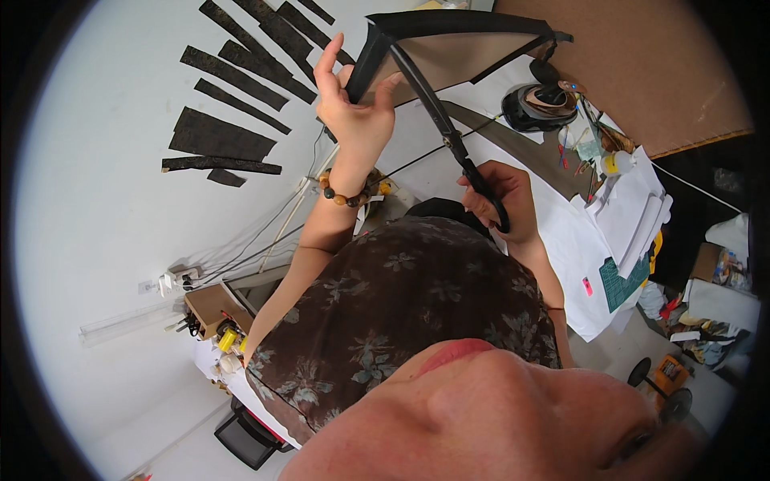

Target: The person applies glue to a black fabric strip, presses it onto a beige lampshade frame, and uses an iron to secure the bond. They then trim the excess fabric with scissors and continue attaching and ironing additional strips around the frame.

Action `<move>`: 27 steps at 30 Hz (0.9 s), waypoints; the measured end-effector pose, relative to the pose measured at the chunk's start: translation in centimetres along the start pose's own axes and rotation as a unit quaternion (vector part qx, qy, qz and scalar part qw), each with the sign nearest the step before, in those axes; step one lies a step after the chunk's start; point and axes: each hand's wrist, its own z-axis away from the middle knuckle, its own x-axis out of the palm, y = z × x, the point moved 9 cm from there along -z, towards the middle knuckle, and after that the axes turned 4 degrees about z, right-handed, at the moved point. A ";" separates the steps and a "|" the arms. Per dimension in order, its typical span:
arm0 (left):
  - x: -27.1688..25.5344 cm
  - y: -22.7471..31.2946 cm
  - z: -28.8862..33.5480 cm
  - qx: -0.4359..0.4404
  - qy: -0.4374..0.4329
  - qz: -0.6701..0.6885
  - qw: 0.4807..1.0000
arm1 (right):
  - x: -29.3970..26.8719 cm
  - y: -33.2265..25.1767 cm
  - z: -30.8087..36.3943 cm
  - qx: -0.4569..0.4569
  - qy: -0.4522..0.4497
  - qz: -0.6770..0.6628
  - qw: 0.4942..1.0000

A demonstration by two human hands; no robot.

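Note:
My left hand [357, 132], wearing a beaded bracelet, is raised at the upper middle. Its thumb and fingers pinch one corner of a sheer grey-brown piece of material [449, 58] with a wide black border; one finger points upward. Closed around the dark handle of a pair of scissors [425, 98] is my right hand [517, 196], lower and to the right. The long blade reaches up and left to the bordered corner, near my left fingers. Whether the blades are apart is hard to see.
Several black strips [233, 76] hang on the white wall at the left. On the white-covered table [553, 248] are a dark round container [539, 108], a bottle [618, 164], paper stacks [634, 212] and a green cutting mat [624, 282]. A brown board [626, 64] stands beyond.

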 end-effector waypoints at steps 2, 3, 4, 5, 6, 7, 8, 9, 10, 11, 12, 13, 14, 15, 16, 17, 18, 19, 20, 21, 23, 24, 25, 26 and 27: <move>0.0 -0.3 -0.2 -0.021 0.010 0.032 0.999 | 0.1 -0.5 0.2 -0.030 0.009 0.024 0.999; -0.5 -0.4 -0.2 -0.044 0.035 0.082 0.995 | -0.1 -0.4 0.2 -0.053 0.017 0.041 0.998; -1.2 -1.3 -0.2 -0.080 0.054 0.083 0.992 | -0.6 -0.1 0.3 -0.079 0.031 0.057 0.995; -2.1 -3.0 -0.2 -0.116 0.073 0.086 0.987 | -1.3 0.1 0.4 -0.107 0.046 0.075 0.990; -2.7 -4.2 -0.2 -0.117 0.078 0.129 0.982 | -1.7 0.7 0.7 -0.101 0.041 0.087 0.990; -3.2 -5.3 -0.3 -0.116 0.083 0.170 0.975 | -2.2 0.9 0.7 -0.112 0.049 0.061 0.991; -3.9 -6.1 -0.1 -0.132 0.089 0.178 0.971 | -2.6 0.9 0.5 -0.123 0.056 0.033 0.990; -4.2 -6.8 0.1 -0.129 0.104 0.229 0.959 | -3.1 0.7 0.3 -0.134 0.063 0.006 0.989; -4.9 -7.7 0.2 -0.130 0.105 0.246 0.955 | -3.5 0.3 0.2 -0.142 0.064 0.024 0.987; -5.4 -8.2 0.3 -0.131 0.109 0.264 0.949 | -3.6 -0.3 0.3 -0.152 0.064 -0.005 0.986; -5.6 -8.8 0.4 -0.136 0.115 0.292 0.940 | -3.7 -1.0 0.4 -0.162 0.064 -0.034 0.984; -5.7 -8.9 0.3 -0.140 0.120 0.320 0.929 | -3.6 -1.8 0.6 -0.173 0.062 -0.063 0.981; -5.7 -8.9 0.4 -0.149 0.130 0.336 0.921 | -3.9 -2.3 0.8 -0.166 0.105 -0.057 0.979; -5.5 -9.0 0.4 -0.149 0.106 0.347 0.920 | -3.9 -3.1 1.0 -0.174 0.102 -0.061 0.977; -5.8 -9.6 0.5 -0.149 0.101 0.358 0.916 | -4.0 -3.8 1.3 -0.182 0.097 -0.066 0.976; -6.2 -9.9 0.7 -0.149 0.098 0.366 0.913 | -4.0 -4.2 1.5 -0.186 0.091 -0.071 0.976; -6.5 -10.2 0.8 -0.148 0.098 0.368 0.913 | -4.0 -4.4 1.5 -0.190 0.086 -0.074 0.975; -6.5 -10.2 0.9 -0.149 0.099 0.371 0.911 | -4.0 -4.3 1.6 -0.183 0.078 -0.079 0.977; -6.5 -10.3 1.0 -0.150 0.101 0.374 0.909 | -4.1 -4.2 1.8 -0.177 0.070 -0.085 0.978; -6.5 -10.3 1.0 -0.152 0.099 0.380 0.907 | -4.1 -4.0 2.0 -0.170 0.062 -0.091 0.979; -6.4 -10.0 1.0 -0.156 0.098 0.389 0.903 | -3.7 -4.3 2.3 -0.160 0.059 -0.091 0.981; -6.6 -10.6 1.0 -0.156 0.090 0.384 0.906 | -3.6 -4.4 2.3 -0.155 0.058 -0.091 0.982; -6.6 -10.4 0.9 -0.154 0.090 0.381 0.907 | -3.5 -4.5 2.4 -0.165 0.053 -0.101 0.980; -6.5 -10.2 0.9 -0.152 0.090 0.379 0.908 | -3.4 -4.8 2.4 -0.175 0.049 -0.111 0.977; -6.4 -10.0 0.9 -0.150 0.090 0.376 0.910 | -3.3 -5.0 2.3 -0.185 0.044 -0.121 0.974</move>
